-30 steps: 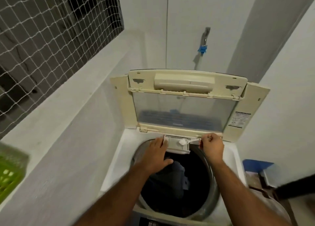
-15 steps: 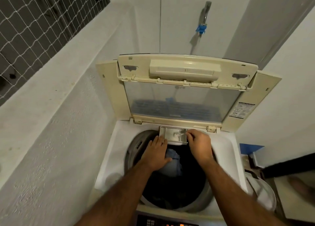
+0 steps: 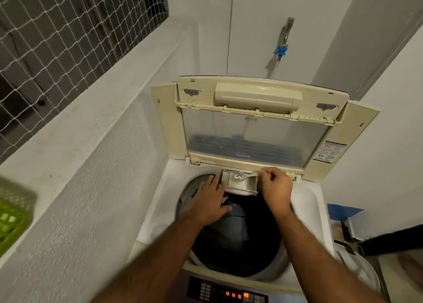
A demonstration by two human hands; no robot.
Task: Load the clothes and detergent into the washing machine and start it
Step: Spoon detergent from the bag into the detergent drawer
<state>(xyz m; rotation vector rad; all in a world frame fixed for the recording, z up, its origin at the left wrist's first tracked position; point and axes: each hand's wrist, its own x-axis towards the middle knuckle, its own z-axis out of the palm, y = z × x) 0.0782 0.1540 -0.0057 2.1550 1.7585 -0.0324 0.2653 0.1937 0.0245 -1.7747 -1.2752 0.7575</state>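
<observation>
While the right hand (image 3: 275,186) pinches the scoop (image 3: 246,177) of detergent (image 3: 238,177) over the open drawer (image 3: 240,182), tip it slowly inside the walls; the left hand (image 3: 209,201), fingers straight, steadies the drawer. Clothes (image 3: 233,213) lie in the drum.

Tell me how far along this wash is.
Done: clothes lie in the drum, lid up. In hand: right hand holds a scoop of powder over the open drawer; left hand rests beside it. Left: empty scoop, shut drawer and lid, press start on the lit panel.
</observation>
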